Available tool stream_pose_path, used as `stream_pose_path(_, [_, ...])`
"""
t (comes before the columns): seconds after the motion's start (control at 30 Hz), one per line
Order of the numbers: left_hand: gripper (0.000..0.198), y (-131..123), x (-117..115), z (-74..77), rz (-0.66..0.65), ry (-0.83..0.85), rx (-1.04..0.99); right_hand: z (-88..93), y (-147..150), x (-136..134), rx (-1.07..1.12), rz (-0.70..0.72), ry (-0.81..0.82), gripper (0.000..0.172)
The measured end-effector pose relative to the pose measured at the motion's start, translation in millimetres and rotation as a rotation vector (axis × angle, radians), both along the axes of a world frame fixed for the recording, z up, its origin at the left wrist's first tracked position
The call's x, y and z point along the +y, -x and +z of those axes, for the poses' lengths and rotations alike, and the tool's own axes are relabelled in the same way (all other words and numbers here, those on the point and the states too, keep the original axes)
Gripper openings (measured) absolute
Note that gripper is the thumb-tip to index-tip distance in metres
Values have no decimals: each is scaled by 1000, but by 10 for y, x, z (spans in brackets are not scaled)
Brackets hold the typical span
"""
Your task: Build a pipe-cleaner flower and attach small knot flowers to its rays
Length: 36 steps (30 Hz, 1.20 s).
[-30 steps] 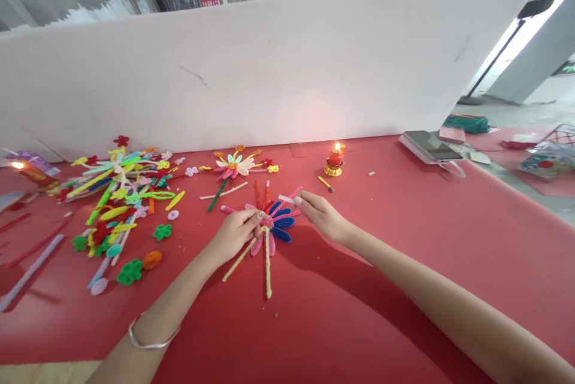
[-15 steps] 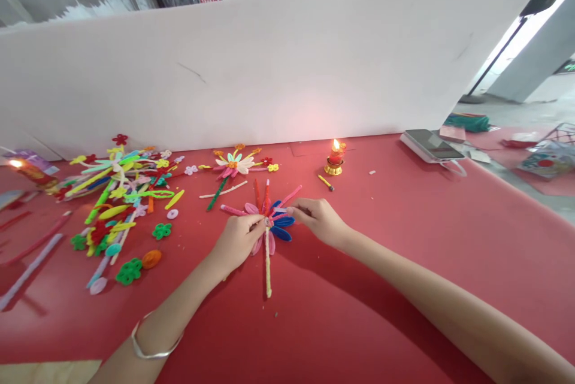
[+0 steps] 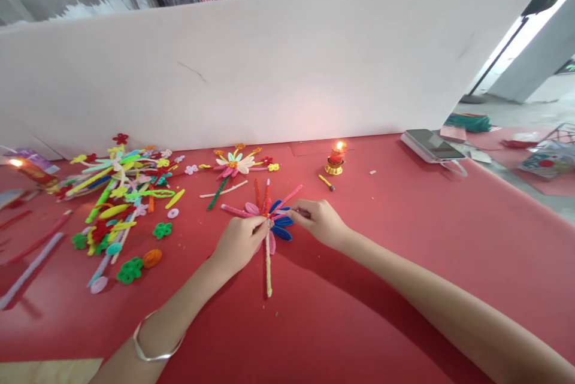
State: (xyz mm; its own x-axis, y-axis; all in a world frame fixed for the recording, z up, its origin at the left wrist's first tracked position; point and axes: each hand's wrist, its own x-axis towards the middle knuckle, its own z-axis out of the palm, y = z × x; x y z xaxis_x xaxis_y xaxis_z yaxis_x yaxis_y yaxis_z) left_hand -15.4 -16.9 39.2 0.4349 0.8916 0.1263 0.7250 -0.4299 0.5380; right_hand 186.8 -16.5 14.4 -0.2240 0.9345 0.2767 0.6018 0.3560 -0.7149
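A half-made pipe-cleaner flower [image 3: 275,221] with blue and pink petals, red and pink spokes and a pale yellow stem [image 3: 268,264] lies on the red table [image 3: 359,288]. My left hand [image 3: 238,241] pinches the flower at its centre, fingers closed on it. My right hand [image 3: 320,220] is closed in a pinch on a short pale pink piece at the flower's right side, touching the blue petals.
A pile of coloured pipe-cleaner pieces and small flowers [image 3: 117,192] lies at the left. A finished white flower [image 3: 233,165] sits behind. A lit candle [image 3: 335,159] burns just beyond my right hand, another candle [image 3: 27,171] at far left. A white board [image 3: 287,66] stands behind; a phone [image 3: 431,145] lies at right.
My right hand has moved left and down, bringing the short pink piece in to the flower's centre. My left hand shifted its grip slightly; one yellow stem is now hidden under it.
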Motion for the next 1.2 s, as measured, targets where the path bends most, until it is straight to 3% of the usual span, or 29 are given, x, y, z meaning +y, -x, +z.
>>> stream_pose_path(0.43, [33,10,3,-68,2,-68,160,-20,70,-55,-192,-179,-171,28])
stream_pose_path(0.93, [31,-18,-25,-86,-3,-153,290,-41,126,-114,-392,-221,-287,26])
stream_pose_path(1.07, [29,-10,-36,-68,-51,-161,190,-105,69,-38,-418,-244,-238,26])
stream_pose_path(1.2, [35,44,6,27,-43,-153,27,-188,-74,117,-419,-354,-119,25])
